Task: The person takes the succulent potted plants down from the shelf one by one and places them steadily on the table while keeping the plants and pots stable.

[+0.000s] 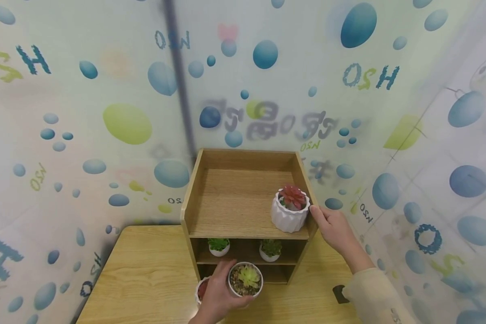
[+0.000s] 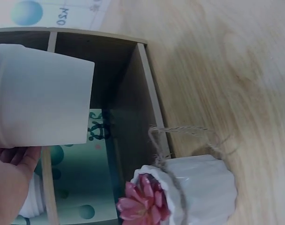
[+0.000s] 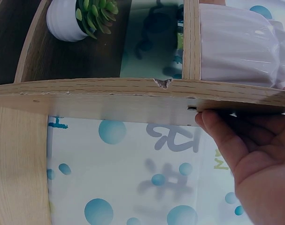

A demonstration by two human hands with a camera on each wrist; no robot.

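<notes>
My left hand grips a smooth white pot holding a yellow-green succulent, in front of the wooden shelf. At the shelf's upper right, my right hand holds the edge of the side panel. Just inside that panel, a ribbed white pot with a red succulent stands on the top board. Beside my left hand, partly hidden by it in the head view, another white pot with a red succulent and twine stands on the table.
Two small white pots with green plants, one on the left and one on the right, stand on the middle level. A black object lies on the wooden table by the right sleeve. A patterned curtain hangs behind.
</notes>
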